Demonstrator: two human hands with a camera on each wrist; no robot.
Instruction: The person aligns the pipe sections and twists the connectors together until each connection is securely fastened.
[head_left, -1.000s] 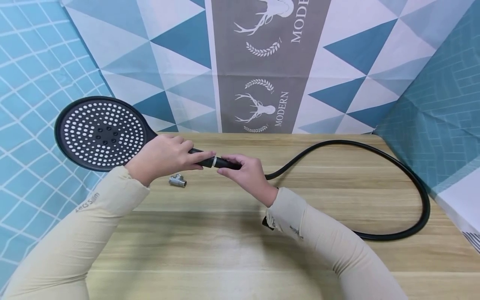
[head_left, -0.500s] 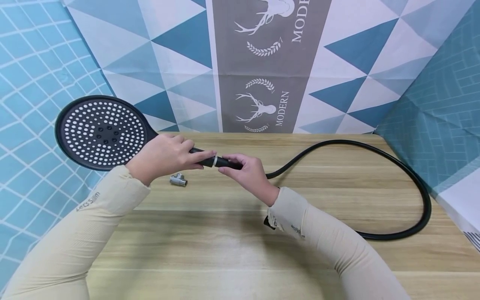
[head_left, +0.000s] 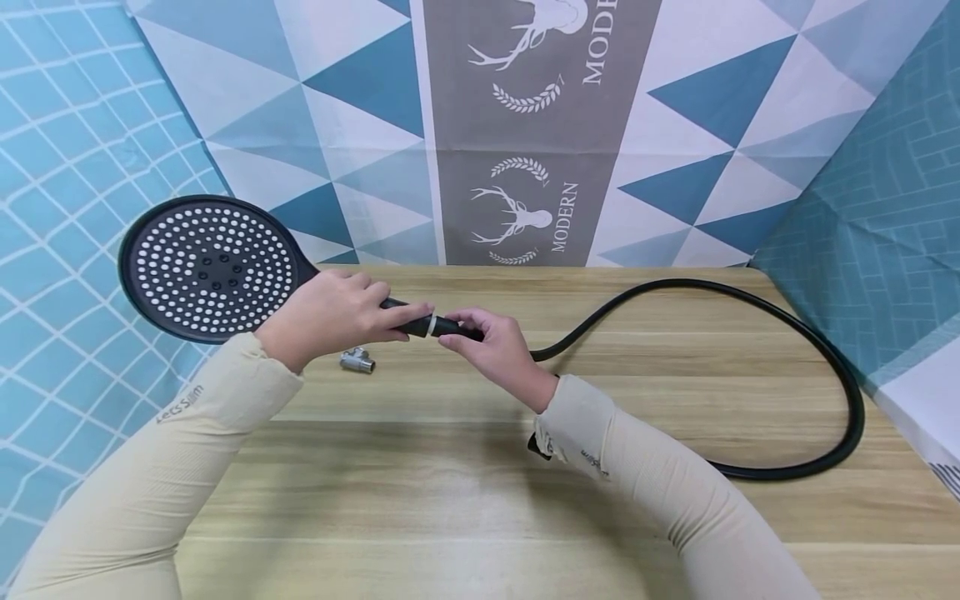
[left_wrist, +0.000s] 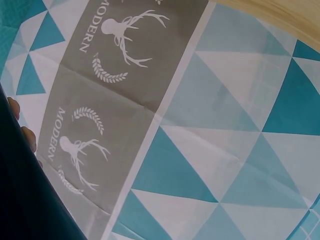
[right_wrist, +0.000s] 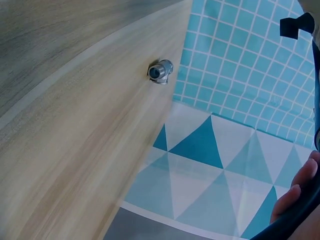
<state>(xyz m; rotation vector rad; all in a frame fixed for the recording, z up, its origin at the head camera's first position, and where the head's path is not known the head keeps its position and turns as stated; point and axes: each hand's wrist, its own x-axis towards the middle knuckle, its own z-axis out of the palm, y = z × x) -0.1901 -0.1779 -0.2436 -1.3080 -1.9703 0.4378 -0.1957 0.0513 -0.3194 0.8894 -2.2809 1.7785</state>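
One big shower head (head_left: 213,275) here: left hand (head_left: 337,312) grips its handle (head_left: 408,319), right hand (head_left: 497,348) pinches the hose end (head_left: 455,329) just past a pale ring (head_left: 432,325), metal fitting (head_left: 358,361) nearby.

Shower head (head_left: 210,271) black with white dots, hose (head_left: 855,408) black, fitting (head_left: 357,361) silver, sleeves (head_left: 142,475) cream, table (head_left: 420,525) pale wood-grain, backdrop (head_left: 517,133) blue-and-white triangles flanking grey, white-printed panel.

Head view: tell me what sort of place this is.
Probably a staged work corner rather than a real bathroom: a wood-grain tabletop, a wrinkled tile-print sheet on its left, and a deer-and-triangle backdrop behind.
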